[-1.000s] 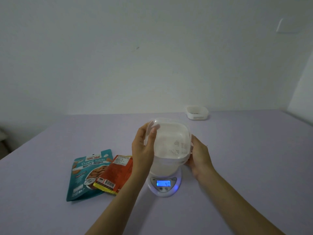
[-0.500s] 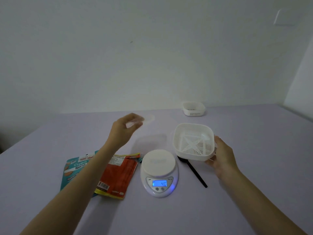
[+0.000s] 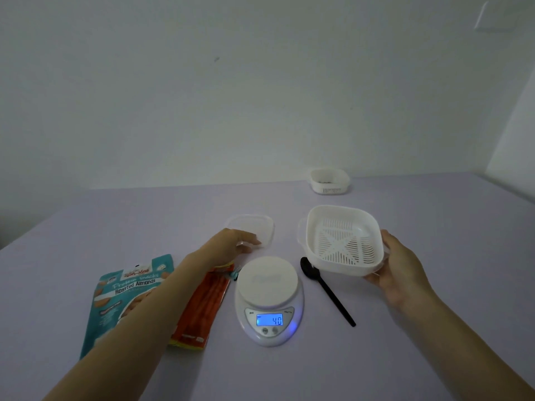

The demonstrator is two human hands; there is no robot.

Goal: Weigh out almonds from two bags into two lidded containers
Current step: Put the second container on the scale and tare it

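Observation:
My right hand [image 3: 402, 270] grips a white square container [image 3: 341, 238] by its right side. A slotted strainer insert sits inside it. It is held above the table, tilted toward me, to the right of the scale. My left hand [image 3: 228, 244] pinches the near edge of the clear lid [image 3: 254, 227], which lies on the table behind the scale. The white digital scale [image 3: 267, 280] has a bare platform and a lit blue display. A teal almond bag [image 3: 127, 287] and an orange bag [image 3: 208, 302] lie flat at the left, partly hidden by my left forearm.
A black spoon [image 3: 327, 293] lies on the table between the scale and the held container. A second white container [image 3: 330, 180] stands at the back by the wall. The purple table [image 3: 434, 342] runs wide on both sides.
The lid came off the container over the scale. My left hand carried it left and back and lowered it to the table. My right hand moved the container to the right.

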